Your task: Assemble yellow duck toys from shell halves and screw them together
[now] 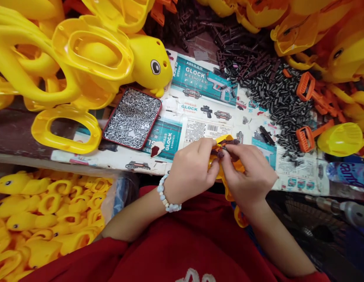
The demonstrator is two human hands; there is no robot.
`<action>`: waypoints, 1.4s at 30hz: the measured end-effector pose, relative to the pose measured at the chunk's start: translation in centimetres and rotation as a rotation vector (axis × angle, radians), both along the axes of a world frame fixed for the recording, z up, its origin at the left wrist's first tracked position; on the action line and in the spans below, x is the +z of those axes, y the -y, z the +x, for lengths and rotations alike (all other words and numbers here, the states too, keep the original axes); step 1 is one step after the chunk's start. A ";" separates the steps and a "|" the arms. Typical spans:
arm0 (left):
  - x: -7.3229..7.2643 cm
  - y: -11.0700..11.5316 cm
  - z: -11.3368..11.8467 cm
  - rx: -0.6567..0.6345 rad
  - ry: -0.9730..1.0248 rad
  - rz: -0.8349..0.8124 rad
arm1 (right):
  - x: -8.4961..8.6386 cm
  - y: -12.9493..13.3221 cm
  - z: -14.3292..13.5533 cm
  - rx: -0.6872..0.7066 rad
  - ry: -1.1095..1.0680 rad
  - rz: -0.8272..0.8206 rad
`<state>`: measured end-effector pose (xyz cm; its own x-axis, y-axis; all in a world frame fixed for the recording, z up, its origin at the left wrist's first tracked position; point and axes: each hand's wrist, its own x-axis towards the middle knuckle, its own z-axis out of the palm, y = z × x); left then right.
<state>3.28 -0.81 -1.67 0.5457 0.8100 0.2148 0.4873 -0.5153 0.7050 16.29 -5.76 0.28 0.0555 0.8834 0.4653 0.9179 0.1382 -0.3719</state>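
Near the table's front edge, my left hand (193,166) and my right hand (249,172) meet over a yellow plastic piece (225,184). A dark brown part (230,143) with some orange beside it lies between my fingertips at the top of that piece. The fingers of both hands are pinched together; my left ones wrap the piece's left side, while my right thumb and index finger press at the dark part. My palms hide much of the yellow piece.
A tray of small silver screws (131,117) is left of centre. Black cylindrical pieces (287,105) are heaped at right, near orange parts (306,139) and a bottle (346,173). Yellow duck shells (99,74) crowd the left, above a bin of yellow parts (49,219).
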 end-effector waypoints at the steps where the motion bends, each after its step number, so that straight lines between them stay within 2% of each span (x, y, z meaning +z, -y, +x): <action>1: 0.1 0.0 -0.1 -0.009 -0.006 0.013 | 0.0 -0.1 -0.2 -0.008 0.046 0.003; 4: 0.2 -0.1 -0.4 -0.032 -0.022 0.046 | 0.0 -0.3 -0.5 -0.007 0.160 0.012; 7: -0.1 -0.4 -0.6 -0.048 -0.040 0.040 | -0.1 -0.5 -0.2 0.052 0.190 0.053; 10: -0.6 -0.9 -0.5 -0.073 -0.026 -0.043 | -0.1 -0.5 0.4 0.103 0.127 0.045; 12: -0.7 -1.1 -0.4 -0.065 0.045 -0.095 | 0.1 0.0 0.8 0.077 0.083 0.030; 14: -0.5 -1.4 -0.5 -0.014 0.145 -0.157 | 0.3 0.7 1.1 0.051 0.019 -0.056; 16: 0.2 -1.6 -0.8 0.026 0.273 -0.296 | 0.3 1.1 1.5 0.030 -0.184 -0.214; 18: 1.2 -2.1 -1.5 0.018 0.467 -0.499 | 0.3 0.6 2.2 0.035 -0.606 -0.350; 19: 1.8 -2.3 -1.9 0.022 0.594 -0.570 | 0.4 0.0 2.8 0.057 -0.809 -0.383; 21: 2.7 -2.5 -2.7 0.094 0.803 -0.596 | 0.9 -1.8 4.0 0.150 -1.082 -0.384; 24: 3.3 -1.9 -3.2 0.182 0.887 -0.623 | 1.5 -5.2 5.0 0.255 -1.186 -0.311; 29: 1.6 0.4 -2.0 0.063 0.791 -0.838 | 0.8 -9.6 3.0 0.275 -1.251 -0.190; 32: 1.0 0.7 -1.4 0.144 0.740 -0.813 | 0.5 -10.7 1.0 0.240 -1.209 -0.111; 36: 1.5 0.3 -1.1 0.223 0.635 -0.730 | 1.4 -11.3 -0.6 0.108 -1.134 -0.015; 39: 1.5 0.6 -0.9 0.299 0.592 -0.580 | 2.1 -12.2 -0.9 0.026 -1.096 0.069; 42: 0.8 1.1 -1.4 0.496 0.541 -0.440 | 3.4 -13.3 0.3 0.055 -0.977 0.099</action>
